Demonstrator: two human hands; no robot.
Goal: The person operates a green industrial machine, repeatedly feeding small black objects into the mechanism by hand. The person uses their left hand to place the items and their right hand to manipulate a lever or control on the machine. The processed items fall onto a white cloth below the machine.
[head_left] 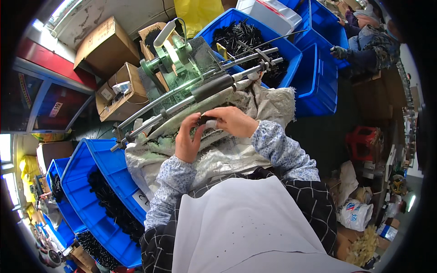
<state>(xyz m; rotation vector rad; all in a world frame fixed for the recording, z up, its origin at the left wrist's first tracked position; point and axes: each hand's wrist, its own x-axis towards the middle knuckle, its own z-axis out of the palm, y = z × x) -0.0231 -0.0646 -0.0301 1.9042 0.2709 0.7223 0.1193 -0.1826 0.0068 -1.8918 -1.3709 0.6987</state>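
My two hands meet above a whitish woven sack (227,157) spread over my lap and the work surface. Between their fingertips is a small dark piece (203,119), mostly hidden, whose kind I cannot make out. My left hand (187,140) pinches it from the left, thumb and forefinger curved round it. From the right, my right hand (236,122) closes its fingers over it; a white wrap (210,123) covers one fingertip. Just beyond the hands stands a green bench machine (180,68) with long metal rails and a black sleeve (213,87) on one rail.
A blue bin (291,48) of black slender parts stands behind the machine. Another blue bin (93,182) with black parts is at my left. Cardboard boxes (105,45) sit at the far left. A red stool (364,143) stands at right; another person (364,43) works at far right.
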